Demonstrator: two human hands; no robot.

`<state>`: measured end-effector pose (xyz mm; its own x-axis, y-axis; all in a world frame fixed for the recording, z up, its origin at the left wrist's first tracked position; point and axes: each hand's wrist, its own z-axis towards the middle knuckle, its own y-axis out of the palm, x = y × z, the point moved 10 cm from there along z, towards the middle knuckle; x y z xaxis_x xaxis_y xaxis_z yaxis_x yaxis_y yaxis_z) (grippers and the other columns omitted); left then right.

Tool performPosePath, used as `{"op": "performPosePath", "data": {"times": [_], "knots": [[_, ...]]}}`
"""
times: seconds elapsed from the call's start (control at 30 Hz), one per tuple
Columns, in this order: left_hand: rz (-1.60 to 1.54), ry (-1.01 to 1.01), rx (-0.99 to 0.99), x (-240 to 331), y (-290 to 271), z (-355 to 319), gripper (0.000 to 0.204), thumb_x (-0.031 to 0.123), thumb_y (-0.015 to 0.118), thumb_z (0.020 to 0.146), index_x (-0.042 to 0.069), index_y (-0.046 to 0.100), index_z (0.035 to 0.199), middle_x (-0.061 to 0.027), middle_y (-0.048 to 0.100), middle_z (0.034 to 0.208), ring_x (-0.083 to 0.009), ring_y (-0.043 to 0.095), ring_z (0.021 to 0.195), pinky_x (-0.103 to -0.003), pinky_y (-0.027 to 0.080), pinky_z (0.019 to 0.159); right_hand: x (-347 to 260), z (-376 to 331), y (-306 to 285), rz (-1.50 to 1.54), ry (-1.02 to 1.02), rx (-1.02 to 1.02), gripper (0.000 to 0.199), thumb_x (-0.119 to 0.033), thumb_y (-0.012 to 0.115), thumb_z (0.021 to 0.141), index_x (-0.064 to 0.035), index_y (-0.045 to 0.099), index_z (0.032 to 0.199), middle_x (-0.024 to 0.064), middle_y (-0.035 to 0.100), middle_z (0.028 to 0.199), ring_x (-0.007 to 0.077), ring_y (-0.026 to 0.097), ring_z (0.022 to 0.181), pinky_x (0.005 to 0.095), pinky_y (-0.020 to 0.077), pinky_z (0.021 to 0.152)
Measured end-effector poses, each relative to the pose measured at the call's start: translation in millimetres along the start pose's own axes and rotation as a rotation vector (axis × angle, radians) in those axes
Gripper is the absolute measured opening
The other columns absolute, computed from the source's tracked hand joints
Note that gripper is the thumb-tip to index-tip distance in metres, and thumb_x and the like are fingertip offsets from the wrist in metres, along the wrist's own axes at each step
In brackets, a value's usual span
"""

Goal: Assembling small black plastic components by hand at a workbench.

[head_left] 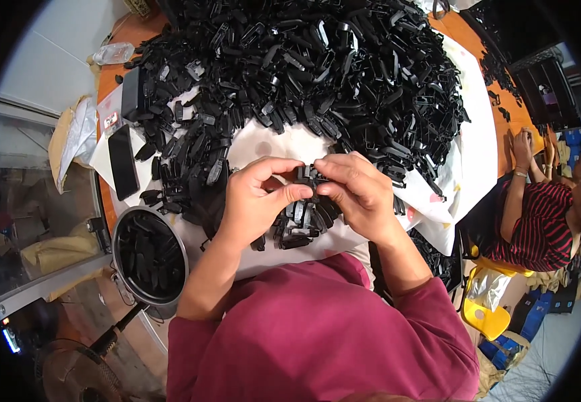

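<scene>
Between my two hands, above the near part of the table, is a small black plastic part [308, 175]. The fingertips of my left hand [258, 194] pinch it from the left, and those of my right hand [359, 191] pinch it from the right. Its exact kind is too small to make out, and my fingers cover some of it. Just below my hands lie several loose black plastic pieces [300, 218] on a white sheet [263, 142]. Beyond them rises a large heap of similar black plastic pieces [304, 60].
A round metal-rimmed container [117, 231] of black pieces stands at the left. A dark phone [123, 163] and a clear plastic bottle [113, 53] lie on the table's left side. At the right sits another person [541, 218] in a striped top, near a yellow stool [488, 320].
</scene>
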<state>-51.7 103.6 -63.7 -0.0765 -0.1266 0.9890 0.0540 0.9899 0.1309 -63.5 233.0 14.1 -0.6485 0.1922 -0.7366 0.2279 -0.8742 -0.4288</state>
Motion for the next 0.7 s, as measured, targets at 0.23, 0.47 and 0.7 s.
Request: {"op": "performPosePath", "data": {"times": [0.23, 0.47, 0.7], "knots": [[0.346, 0.267, 0.015, 41, 2, -5, 0.029, 0.0, 0.071, 0.072, -0.004, 0.061, 0.099, -0.0046, 0.059, 0.093, -0.0097, 0.056, 0.077, -0.022, 0.047, 0.066, -9, -4, 2, -0.147, -0.101, -0.038, 0.032, 0.002, 0.066, 0.069, -0.0016, 0.062, 0.101, 0.0112, 0.061, 0.089, 0.0219, 0.058, 0.072, 0.028, 0.0468, 0.058], [-0.386, -0.099, -0.08, -24, 7, -6, 0.026, 0.002, 0.065, 0.078, -0.001, 0.061, 0.103, -0.0073, 0.062, 0.099, -0.0123, 0.058, 0.083, -0.022, 0.049, 0.071, -25, -23, 18, -0.423, -0.18, 0.106, 0.038, 0.003, 0.068, 0.064, 0.0016, 0.061, 0.101, 0.0108, 0.061, 0.083, 0.0223, 0.056, 0.062, 0.0279, 0.0464, 0.053], [-0.622, -0.151, 0.107, -56, 9, -17, 0.03, 0.009, 0.059, 0.084, -0.002, 0.054, 0.112, -0.0103, 0.06, 0.105, -0.0175, 0.058, 0.094, -0.029, 0.046, 0.085, 21, -36, 24, -0.175, 0.254, 0.119, 0.039, -0.003, 0.071, 0.071, 0.0002, 0.057, 0.107, 0.0083, 0.062, 0.085, 0.0145, 0.057, 0.067, 0.0232, 0.0471, 0.057]]}}
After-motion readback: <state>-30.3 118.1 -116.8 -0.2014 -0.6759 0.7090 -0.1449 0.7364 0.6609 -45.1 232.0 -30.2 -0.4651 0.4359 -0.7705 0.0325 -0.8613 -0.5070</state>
